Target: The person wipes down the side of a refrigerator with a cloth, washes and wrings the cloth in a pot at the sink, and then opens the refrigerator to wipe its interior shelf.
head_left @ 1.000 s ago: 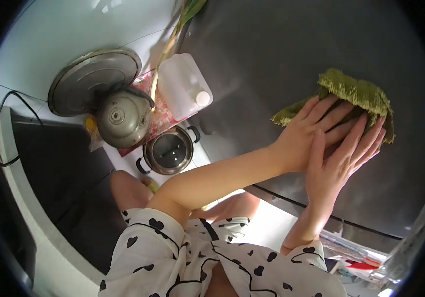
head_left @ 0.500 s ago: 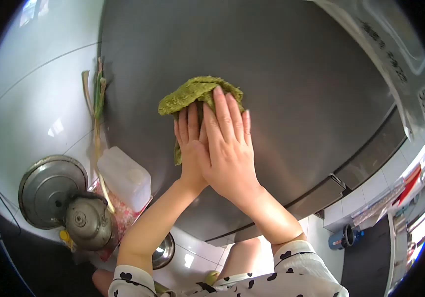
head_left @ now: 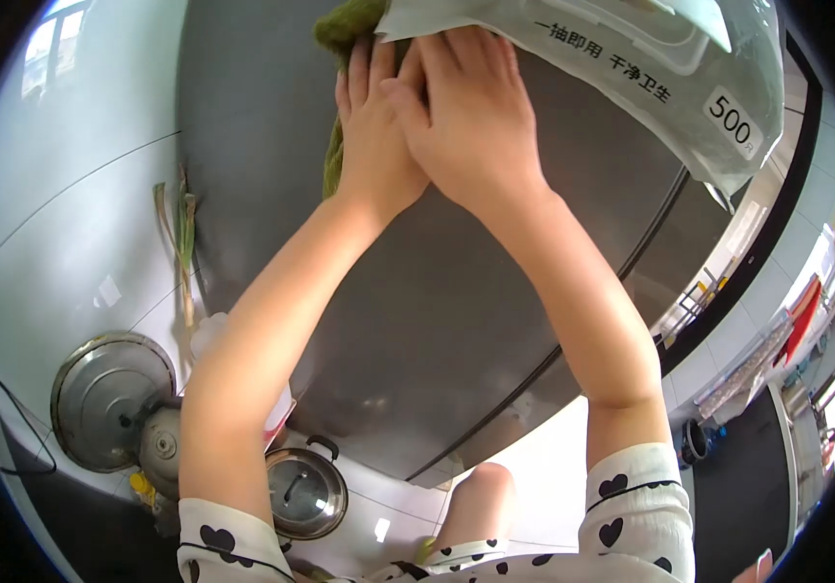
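Observation:
A green cloth lies against the dark grey panel near the top of the view, partly hidden by my hands and a plastic bag. My left hand presses flat on the cloth with its fingers stretched out. Over its side lies my right hand, fingers extended, its thumb crossing the back of my left hand. The right fingertips reach beneath the edge of the translucent bag, which bears dark printing and the number 500.
Lower left are a round metal lid, a kettle and a glass-lidded pot. Green onions lean by the tiled wall. A dark counter is at the right.
Both hands and the cloth have moved from the panel's right part to its left, then higher up. The view has shifted too, and the bag now overlaps the right fingertips.

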{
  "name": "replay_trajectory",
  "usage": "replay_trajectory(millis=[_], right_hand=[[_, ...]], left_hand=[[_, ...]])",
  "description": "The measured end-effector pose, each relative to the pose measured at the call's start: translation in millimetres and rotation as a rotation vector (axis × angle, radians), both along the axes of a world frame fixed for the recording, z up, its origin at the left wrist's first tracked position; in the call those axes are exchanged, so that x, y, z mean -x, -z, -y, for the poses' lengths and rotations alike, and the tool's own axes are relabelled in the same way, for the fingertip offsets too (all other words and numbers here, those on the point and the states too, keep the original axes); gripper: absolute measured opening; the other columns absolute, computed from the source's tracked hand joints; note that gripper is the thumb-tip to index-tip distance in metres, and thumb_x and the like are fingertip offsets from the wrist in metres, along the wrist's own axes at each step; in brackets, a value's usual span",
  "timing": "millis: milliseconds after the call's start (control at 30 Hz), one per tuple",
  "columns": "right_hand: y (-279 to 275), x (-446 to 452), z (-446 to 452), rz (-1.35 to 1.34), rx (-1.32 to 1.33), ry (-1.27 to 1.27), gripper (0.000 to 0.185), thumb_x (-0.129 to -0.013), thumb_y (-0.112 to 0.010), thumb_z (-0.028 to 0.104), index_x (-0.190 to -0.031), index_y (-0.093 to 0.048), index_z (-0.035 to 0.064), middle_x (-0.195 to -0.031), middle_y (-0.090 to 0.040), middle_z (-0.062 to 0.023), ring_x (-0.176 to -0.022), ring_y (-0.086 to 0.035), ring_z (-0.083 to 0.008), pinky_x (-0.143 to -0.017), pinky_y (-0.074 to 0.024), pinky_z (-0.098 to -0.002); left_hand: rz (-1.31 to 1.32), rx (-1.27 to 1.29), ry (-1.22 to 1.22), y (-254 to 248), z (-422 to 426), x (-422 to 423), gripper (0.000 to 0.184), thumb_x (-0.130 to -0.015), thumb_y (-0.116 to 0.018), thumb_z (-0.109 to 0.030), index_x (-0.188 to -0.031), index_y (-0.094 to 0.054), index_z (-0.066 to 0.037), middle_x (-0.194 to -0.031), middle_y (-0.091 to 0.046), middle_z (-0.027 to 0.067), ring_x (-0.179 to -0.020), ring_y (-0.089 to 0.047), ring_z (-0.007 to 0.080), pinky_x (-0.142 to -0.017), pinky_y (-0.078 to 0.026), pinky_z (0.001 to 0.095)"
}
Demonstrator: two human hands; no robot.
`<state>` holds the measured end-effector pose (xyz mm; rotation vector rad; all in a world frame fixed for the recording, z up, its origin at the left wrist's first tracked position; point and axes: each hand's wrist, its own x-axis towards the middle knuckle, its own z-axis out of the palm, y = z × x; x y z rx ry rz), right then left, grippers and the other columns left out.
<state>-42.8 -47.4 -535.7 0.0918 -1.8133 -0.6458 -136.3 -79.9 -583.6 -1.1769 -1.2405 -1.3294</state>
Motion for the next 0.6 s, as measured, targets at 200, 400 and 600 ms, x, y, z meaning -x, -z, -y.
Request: replay_trajectory(millis=[200,400,600], right_hand=[[14.6,-73.4,-17.5,-0.084,-0.051,0.255,0.054,-0.083,-0.062,0.027,-0.127,-0.048,0.0004,-0.133,-0.045,-0.0177,-0.123,-0.042,-0.0354,-0.105,-0.0325,-0.0474],[66.3,-118.3,-15.4,-0.015,0.107,0.333,0.06,-0.08,-0.062,0.023,-0.13,-0.045,-0.0041,-0.138,-0.036,-0.0245,-0.124,-0.039,-0.0401,-0.105,-0.0318,-0.0498],[112.0,-136.0,-6.3,0.193,0.193,0.434,0.063,-0.079,-0.065,0.028,-0.132,-0.045,0.0003,-0.142,-0.031,-0.0238,-0.13,-0.032,-0.0387,-0.106,-0.0292,-0.0517]], left_hand=[[-0.24,0.041,0.019,-5.6,-7.8,-32.9,0.054,-0.084,-0.053,-0.023,-0.136,-0.042,-0.013,-0.144,-0.034,0.0135,-0.133,-0.028,0.0388,-0.108,-0.022,0.0538],[-0.386,0.199,0.173,28.7,-5.0,-56.7,0.05,-0.08,-0.055,-0.019,-0.129,-0.049,-0.014,-0.137,-0.041,0.0123,-0.125,-0.036,0.0378,-0.106,-0.026,0.0543],[-0.41,0.397,0.068,81.5,7.7,-53.0,0.054,-0.08,-0.061,-0.028,-0.131,-0.047,-0.016,-0.133,-0.045,0.0079,-0.124,-0.039,0.0295,-0.106,-0.031,0.0473]])
